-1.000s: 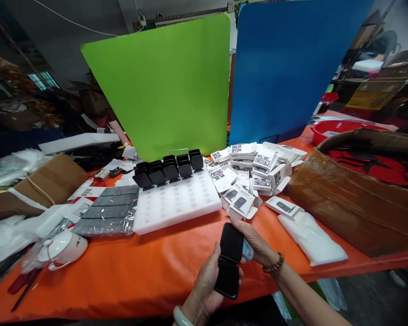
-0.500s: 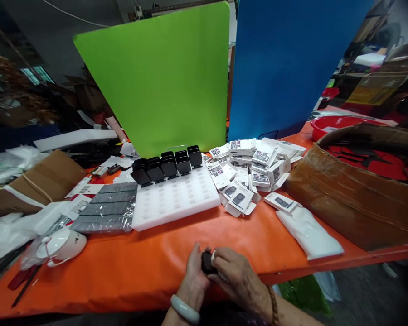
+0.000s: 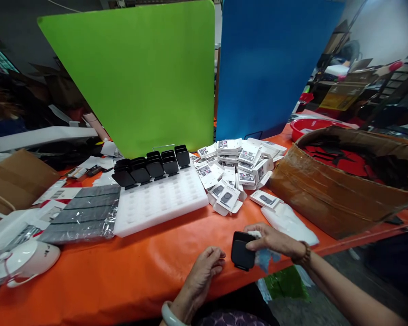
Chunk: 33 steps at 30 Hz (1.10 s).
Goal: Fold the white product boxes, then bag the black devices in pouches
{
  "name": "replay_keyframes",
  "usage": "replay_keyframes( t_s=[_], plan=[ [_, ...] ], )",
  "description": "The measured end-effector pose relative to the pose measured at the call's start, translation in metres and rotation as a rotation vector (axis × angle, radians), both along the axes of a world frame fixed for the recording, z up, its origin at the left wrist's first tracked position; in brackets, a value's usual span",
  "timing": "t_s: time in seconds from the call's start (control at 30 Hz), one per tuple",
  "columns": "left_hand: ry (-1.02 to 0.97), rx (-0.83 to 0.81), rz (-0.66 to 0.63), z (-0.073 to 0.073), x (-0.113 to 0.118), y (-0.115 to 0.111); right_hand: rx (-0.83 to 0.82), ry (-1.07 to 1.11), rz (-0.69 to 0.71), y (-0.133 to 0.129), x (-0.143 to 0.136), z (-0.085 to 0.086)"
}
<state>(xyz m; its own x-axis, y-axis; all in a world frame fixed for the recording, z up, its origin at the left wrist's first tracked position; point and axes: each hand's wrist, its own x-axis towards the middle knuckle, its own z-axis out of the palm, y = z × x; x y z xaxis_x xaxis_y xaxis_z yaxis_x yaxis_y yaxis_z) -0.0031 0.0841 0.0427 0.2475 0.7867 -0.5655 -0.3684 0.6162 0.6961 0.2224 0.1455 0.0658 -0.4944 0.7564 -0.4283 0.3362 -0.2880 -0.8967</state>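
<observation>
My right hand [image 3: 274, 242] grips a small black folding stand [image 3: 242, 250] together with a light cloth [image 3: 263, 258], just above the near edge of the orange table [image 3: 122, 271]. My left hand [image 3: 200, 276] rests on the table just left of the stand, fingers loosely curled, holding nothing. Farther back, a white foam tray [image 3: 159, 201] carries a row of the same black stands [image 3: 153, 165] along its far edge. A heap of small white product boxes [image 3: 234, 165] lies to the tray's right.
A big brown cardboard box [image 3: 326, 190] stands at the right, a white plastic bag [image 3: 289, 219] beside it. A grey wrapped pack [image 3: 83, 215] and a white cup [image 3: 23, 260] lie at the left. Green [image 3: 136, 77] and blue [image 3: 268, 63] panels stand behind.
The stand was held in both hands near the table edge; now only my right hand holds it, moved to the right. My left hand has let go and rests on the table.
</observation>
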Motion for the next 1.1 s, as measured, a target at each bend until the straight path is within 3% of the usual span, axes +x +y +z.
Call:
replay_keyframes(
  t_s=[0.1,0.2,0.33,0.47,0.6,0.67,0.77,0.93,1.03,1.1],
  plan=[
    [0.19,0.124,-0.086,-0.008,-0.001,0.003,0.109,-0.295,0.156,0.027,0.029,-0.002],
    [0.253,0.147,-0.106,-0.022,-0.003,0.008,0.274,-0.597,0.219,0.041,0.037,-0.009],
    [0.393,0.21,-0.105,-0.036,-0.012,0.008,0.419,-0.8,0.186,0.039,0.024,-0.009],
    [0.828,0.49,0.045,-0.035,-0.034,0.015,0.679,-0.954,0.213,0.05,-0.011,0.015],
    [1.362,0.811,0.236,-0.021,-0.064,0.044,0.969,-0.837,0.116,0.102,-0.073,0.052],
    [1.579,0.855,0.215,-0.015,-0.08,0.063,1.031,-0.719,0.049,0.136,-0.11,0.066],
    [1.797,0.747,0.079,-0.013,-0.101,0.085,1.076,-0.654,0.023,0.18,-0.163,0.073],
    [1.936,0.659,-0.101,-0.021,-0.116,0.095,1.063,-0.596,0.015,0.214,-0.224,0.065],
    [1.929,0.658,-0.113,-0.025,-0.116,0.093,1.052,-0.549,0.007,0.217,-0.236,0.067],
    [1.892,0.661,-0.108,-0.025,-0.116,0.093,1.062,-0.498,-0.031,0.215,-0.233,0.079]
  ],
)
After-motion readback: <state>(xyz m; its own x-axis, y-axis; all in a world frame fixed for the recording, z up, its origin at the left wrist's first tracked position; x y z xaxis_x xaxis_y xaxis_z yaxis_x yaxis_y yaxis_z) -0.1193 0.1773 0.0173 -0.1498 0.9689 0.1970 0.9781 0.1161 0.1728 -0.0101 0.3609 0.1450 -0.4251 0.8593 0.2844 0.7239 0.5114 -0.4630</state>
